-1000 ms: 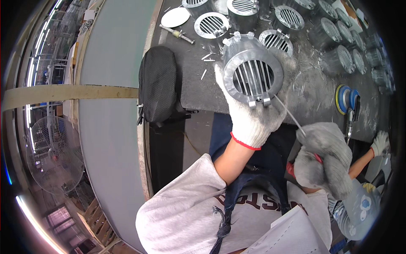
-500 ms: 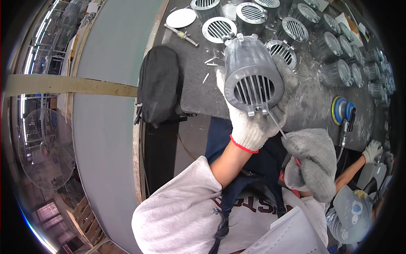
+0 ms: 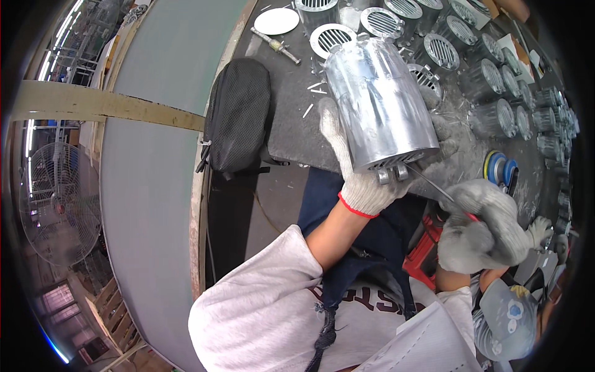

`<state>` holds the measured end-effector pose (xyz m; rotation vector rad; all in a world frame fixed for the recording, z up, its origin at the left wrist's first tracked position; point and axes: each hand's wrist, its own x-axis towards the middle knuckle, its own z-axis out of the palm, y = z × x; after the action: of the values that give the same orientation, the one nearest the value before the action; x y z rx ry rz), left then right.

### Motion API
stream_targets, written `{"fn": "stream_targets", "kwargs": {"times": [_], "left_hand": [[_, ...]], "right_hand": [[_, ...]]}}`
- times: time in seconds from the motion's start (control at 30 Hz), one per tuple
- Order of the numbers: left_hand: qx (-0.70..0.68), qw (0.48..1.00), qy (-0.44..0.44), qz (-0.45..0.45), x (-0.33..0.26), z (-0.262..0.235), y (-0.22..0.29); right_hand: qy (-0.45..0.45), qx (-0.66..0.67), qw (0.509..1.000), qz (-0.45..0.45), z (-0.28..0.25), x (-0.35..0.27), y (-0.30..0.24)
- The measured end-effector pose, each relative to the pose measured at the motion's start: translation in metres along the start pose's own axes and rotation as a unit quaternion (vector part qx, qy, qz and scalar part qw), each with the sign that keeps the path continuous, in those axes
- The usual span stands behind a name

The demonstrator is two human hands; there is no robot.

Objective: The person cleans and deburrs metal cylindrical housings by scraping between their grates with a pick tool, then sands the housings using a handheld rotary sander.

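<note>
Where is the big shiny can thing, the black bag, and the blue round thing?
metal cylinder (image 3: 381, 105), head view, on its shiny side wall.
black bag (image 3: 238, 115), head view, middle of its mesh face.
blue disc (image 3: 499, 168), head view, on its blue face.

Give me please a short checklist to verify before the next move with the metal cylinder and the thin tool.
1. Left hand in a white knit glove has its grip on the shiny silver metal cylinder with a slotted grille end: ok, fingers wrap its side.
2. Right hand in a grey glove has its grip on the thin metal tool with a red handle: ok.
3. Tool tip meets the small fittings at the cylinder's lower rim: cannot tell, the contact is too small.
4. Cylinder is lifted off the dark workbench: ok.
5. Blue and yellow round sanding tool lies apart from both hands: ok.
</note>
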<state>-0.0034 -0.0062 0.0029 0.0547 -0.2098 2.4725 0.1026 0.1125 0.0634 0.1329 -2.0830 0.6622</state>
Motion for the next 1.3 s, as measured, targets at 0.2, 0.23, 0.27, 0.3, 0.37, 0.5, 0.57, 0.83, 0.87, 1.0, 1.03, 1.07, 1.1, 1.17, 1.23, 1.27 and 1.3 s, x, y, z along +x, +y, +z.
{"fn": "stream_targets", "kwargs": {"times": [0.2, 0.23, 0.27, 0.3, 0.37, 0.5, 0.57, 0.83, 0.87, 1.0, 1.03, 1.07, 1.1, 1.17, 1.23, 1.27, 1.3], "left_hand": [[0.136, 0.989, -0.009, 0.061, 0.012, 0.025, 0.018], [0.138, 0.986, -0.055, 0.072, 0.017, 0.028, 0.026], [0.176, 0.975, -0.100, 0.093, 0.020, 0.026, 0.048], [0.093, 0.987, -0.053, 0.120, 0.019, 0.033, 0.059], [0.238, 0.952, -0.009, 0.193, 0.002, 0.038, 0.100], [0.248, 0.924, 0.125, 0.263, -0.005, 0.041, 0.117], [0.283, 0.912, 0.134, 0.263, -0.018, 0.040, 0.103], [0.612, 0.778, 0.096, 0.102, -0.044, -0.073, -0.011], [0.466, 0.875, 0.122, 0.048, -0.036, -0.044, -0.026], [0.655, 0.746, 0.089, -0.076, -0.001, 0.006, -0.059], [0.762, 0.645, 0.049, -0.036, -0.003, -0.016, -0.065], [0.698, 0.693, 0.083, -0.161, 0.009, 0.004, -0.071], [0.695, 0.703, 0.042, -0.145, 0.012, 0.001, -0.070], [0.707, 0.697, -0.025, -0.120, 0.013, -0.016, -0.071], [0.687, 0.715, -0.037, -0.124, 0.008, -0.019, -0.070], [0.650, 0.748, -0.036, -0.131, 0.003, -0.039, -0.064], [0.650, 0.747, -0.038, -0.137, 0.001, -0.048, -0.063]], "right_hand": [[-0.037, 0.412, 0.910, -0.037, -0.035, 0.009, 0.052], [0.020, 0.299, 0.953, -0.039, -0.049, 0.017, 0.062], [0.077, 0.194, 0.977, -0.037, -0.052, 0.022, 0.064], [0.113, 0.179, 0.977, 0.013, -0.052, 0.020, 0.063], [0.154, 0.207, 0.958, 0.124, -0.048, 0.006, 0.075], [0.108, 0.166, 0.910, 0.364, -0.071, -0.021, 0.086], [0.005, -0.016, 0.960, 0.279, -0.035, -0.004, 0.054], [-0.123, 0.385, 0.835, 0.373, 0.021, -0.014, 0.032], [-0.074, 0.466, 0.771, 0.428, 0.016, -0.026, 0.036], [-0.093, 0.277, 0.745, 0.600, -0.029, -0.081, 0.061], [-0.032, 0.332, 0.779, 0.531, -0.025, -0.087, 0.069], [0.035, 0.378, 0.802, 0.460, -0.024, -0.093, 0.080], [0.035, 0.445, 0.745, 0.496, -0.034, -0.074, 0.077], [-0.022, 0.378, 0.826, 0.417, -0.049, -0.066, 0.111], [-0.104, 0.275, 0.864, 0.410, -0.064, -0.040, 0.127], [-0.095, 0.259, 0.848, 0.452, -0.068, -0.010, 0.109], [-0.140, 0.095, 0.899, 0.404, -0.072, 0.002, 0.112]]}}
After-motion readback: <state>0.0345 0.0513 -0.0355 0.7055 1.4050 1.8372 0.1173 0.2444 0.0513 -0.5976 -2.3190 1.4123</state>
